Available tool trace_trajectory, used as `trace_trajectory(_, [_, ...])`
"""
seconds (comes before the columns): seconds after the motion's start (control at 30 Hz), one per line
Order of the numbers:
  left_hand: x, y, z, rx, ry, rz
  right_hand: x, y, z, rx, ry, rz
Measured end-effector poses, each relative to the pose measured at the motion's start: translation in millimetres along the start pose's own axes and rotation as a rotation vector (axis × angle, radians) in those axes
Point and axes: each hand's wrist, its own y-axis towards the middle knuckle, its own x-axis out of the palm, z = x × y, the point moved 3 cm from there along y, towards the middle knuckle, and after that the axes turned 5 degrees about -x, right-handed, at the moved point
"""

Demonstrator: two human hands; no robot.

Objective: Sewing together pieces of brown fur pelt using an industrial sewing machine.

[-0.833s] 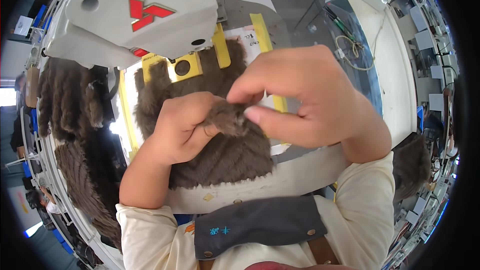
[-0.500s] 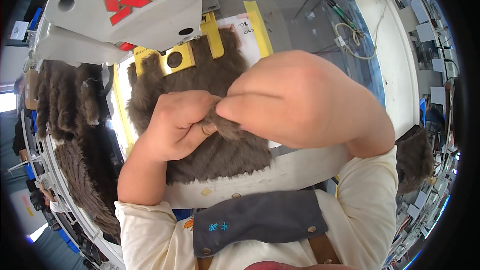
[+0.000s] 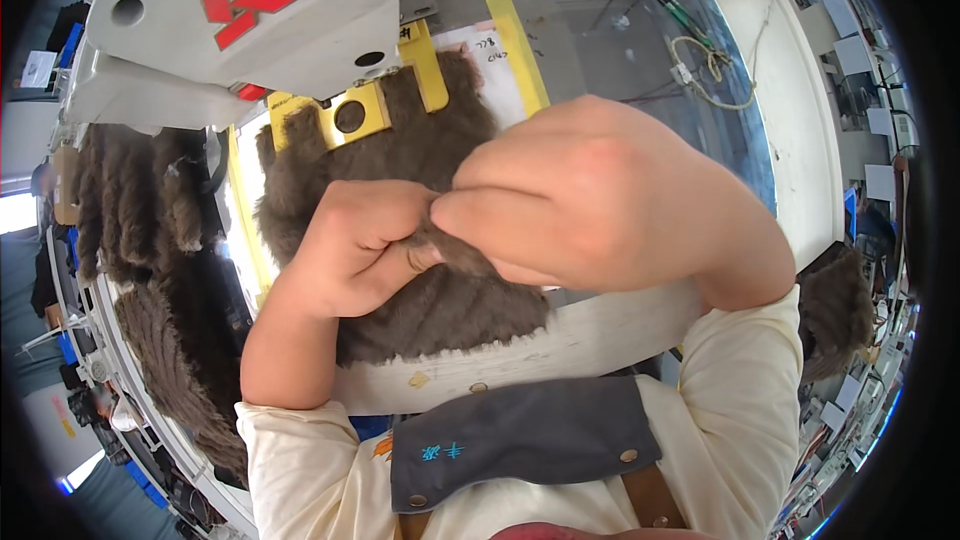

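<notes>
My left hand [image 3: 365, 245] is closed on a small tuft of brown fur [image 3: 452, 255], its thumb bent downward. My right hand [image 3: 575, 200] pinches the same fur, its fingertips touching my left hand and hiding most of what they hold. Beneath both hands lies a larger brown fur piece [image 3: 430, 325] with a ragged near edge. Its upper part sits in a yellow flat template [image 3: 432, 80] with fingers and a hole, partly under the grey-white head of a machine [image 3: 200, 60] with a red emblem.
Dark fur strips [image 3: 140, 185] and a ribbed fur piece [image 3: 165, 370] are piled at the left. More fur [image 3: 835, 315] sits at the right edge. Green-handled tools [image 3: 690, 20] and a looped cord [image 3: 720, 75] are at upper right. A pale curved table edge [image 3: 600, 325] crosses in front of me.
My right hand has closed its fingers over the fur beside my left hand, covering more of it. The machine and bench now appear higher and farther left in the picture.
</notes>
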Motion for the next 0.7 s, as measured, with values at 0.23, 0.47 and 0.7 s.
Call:
trace_trajectory(0.23, [-1.2,-1.1,-2.4,-0.064,0.043,-0.095,5.7,2.2,-10.8,-0.018,-0.182,-0.120])
trace_trajectory(0.47, [-2.5,-3.4,-7.0,-0.023,-0.017,-0.126,-4.1,-0.8,5.9,0.045,0.059,-0.041])
trace_trajectory(0.7, [0.1,-3.7,-11.1,-0.038,-0.046,-0.081,0.2,2.1,7.2,0.035,0.177,0.029])
